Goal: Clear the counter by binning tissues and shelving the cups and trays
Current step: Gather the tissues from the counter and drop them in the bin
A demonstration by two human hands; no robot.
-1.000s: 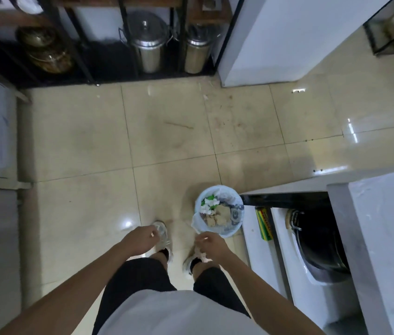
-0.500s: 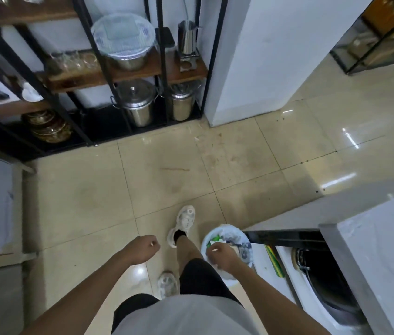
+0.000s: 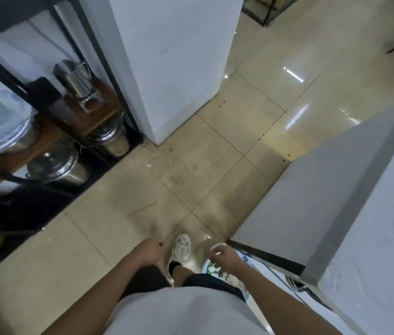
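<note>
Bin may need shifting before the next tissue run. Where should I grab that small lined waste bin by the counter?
Take the waste bin by its rim on the side facing the open floor, coming from above. The counter crowds its far side, and the right hand already hovers over the open, round top.

The floor (image 3: 215, 165) consists of glossy beige tiles with bright light reflections at right. A white pillar (image 3: 174, 56) stands at centre. A black-framed shelf rack (image 3: 53, 122) at left holds steel pots (image 3: 58, 168). A grey surface (image 3: 336, 189) occupies the right.
</note>
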